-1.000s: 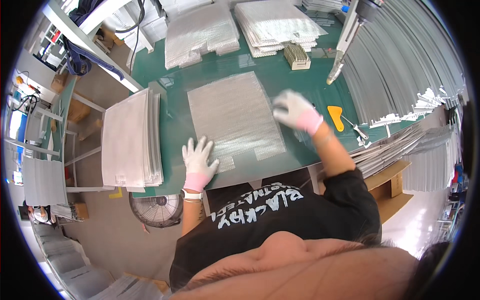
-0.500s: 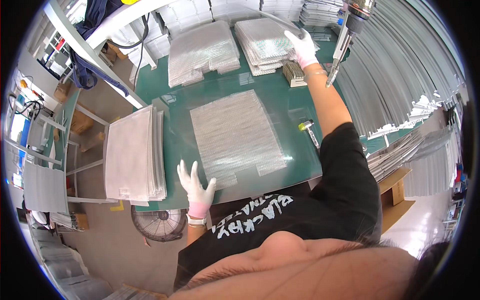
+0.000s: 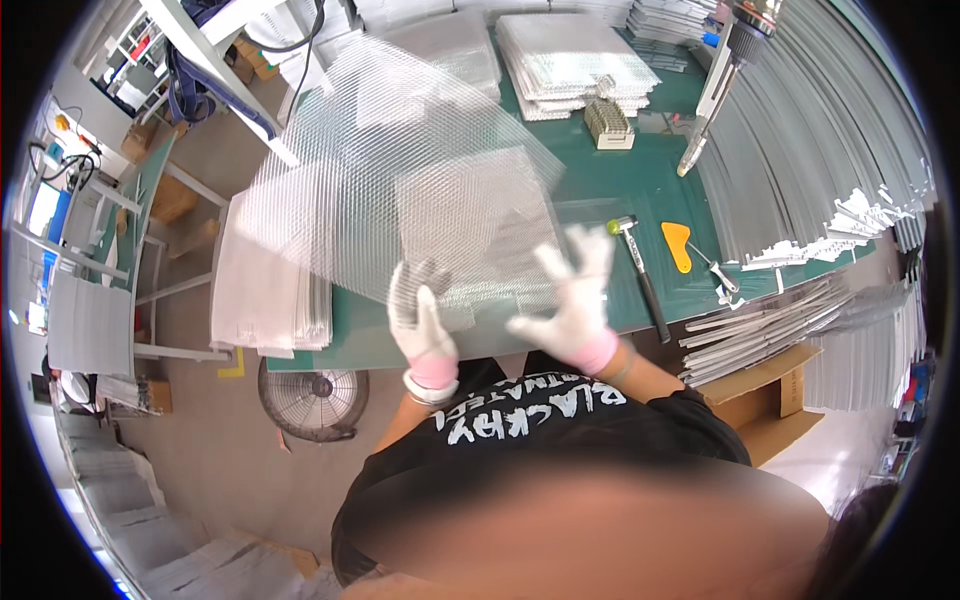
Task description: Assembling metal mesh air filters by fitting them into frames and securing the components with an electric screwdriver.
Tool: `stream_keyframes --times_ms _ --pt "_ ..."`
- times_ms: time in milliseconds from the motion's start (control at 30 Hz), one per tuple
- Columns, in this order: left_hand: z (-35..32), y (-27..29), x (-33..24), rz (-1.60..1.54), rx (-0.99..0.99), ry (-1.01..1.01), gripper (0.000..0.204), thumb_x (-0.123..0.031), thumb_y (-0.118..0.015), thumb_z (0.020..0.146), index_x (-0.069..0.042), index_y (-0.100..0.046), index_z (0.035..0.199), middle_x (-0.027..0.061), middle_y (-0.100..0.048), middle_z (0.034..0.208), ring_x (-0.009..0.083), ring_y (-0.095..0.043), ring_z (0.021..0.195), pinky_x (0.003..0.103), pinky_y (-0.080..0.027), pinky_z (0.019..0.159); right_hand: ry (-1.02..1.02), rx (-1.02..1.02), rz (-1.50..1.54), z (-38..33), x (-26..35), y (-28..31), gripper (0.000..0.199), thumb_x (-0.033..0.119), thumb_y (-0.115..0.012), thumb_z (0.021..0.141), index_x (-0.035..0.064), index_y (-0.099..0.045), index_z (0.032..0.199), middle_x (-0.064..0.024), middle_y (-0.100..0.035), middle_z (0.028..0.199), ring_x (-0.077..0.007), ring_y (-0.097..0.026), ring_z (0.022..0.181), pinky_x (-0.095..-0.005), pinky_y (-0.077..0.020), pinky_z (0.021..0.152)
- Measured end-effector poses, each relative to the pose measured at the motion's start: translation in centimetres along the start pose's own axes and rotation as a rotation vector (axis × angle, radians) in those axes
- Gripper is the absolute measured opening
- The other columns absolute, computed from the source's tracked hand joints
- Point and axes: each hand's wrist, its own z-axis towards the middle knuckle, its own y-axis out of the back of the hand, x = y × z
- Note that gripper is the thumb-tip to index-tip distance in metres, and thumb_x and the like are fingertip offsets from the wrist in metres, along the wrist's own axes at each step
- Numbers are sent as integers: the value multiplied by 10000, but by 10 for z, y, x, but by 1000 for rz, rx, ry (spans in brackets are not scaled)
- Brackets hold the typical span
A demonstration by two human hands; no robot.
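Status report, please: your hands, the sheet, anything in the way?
Left hand holding clear sheet near lower corner; right hand open. Clear sheet up, partly over flat sheet. Hammer right of right hand.

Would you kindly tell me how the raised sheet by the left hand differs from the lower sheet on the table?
The raised sheet slants above the work area, while the lower sheet rests on the green table. The raised sheet overlaps the lower sheet in view, partly covering it. The raised sheet is turned diagonally; the lower sheet sits straighter. Both are pale, with a fine surface pattern.
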Motion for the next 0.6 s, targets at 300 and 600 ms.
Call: stream_keyframes --times_ms 300,600 --pt "23 38 10 511 13 55 879 -136 -752 849 -80 -233 1556 159 -588 1160 192 -582 770 307 -514 776 -428 376 220 7 -49 7 877 244 -724 821 84 -259 1547 -245 -650 1134 -396 -657 990 -409 -527 867" --pt "52 39 44 1308 335 73 848 -308 -832 741 -19 -438 1433 148 -591 993 312 -594 897 409 -506 818 -466 426 32 -10 -77 -47 849 308 -711 840 84 -275 1534 -216 -656 1083 -384 -656 965 -430 -532 850"
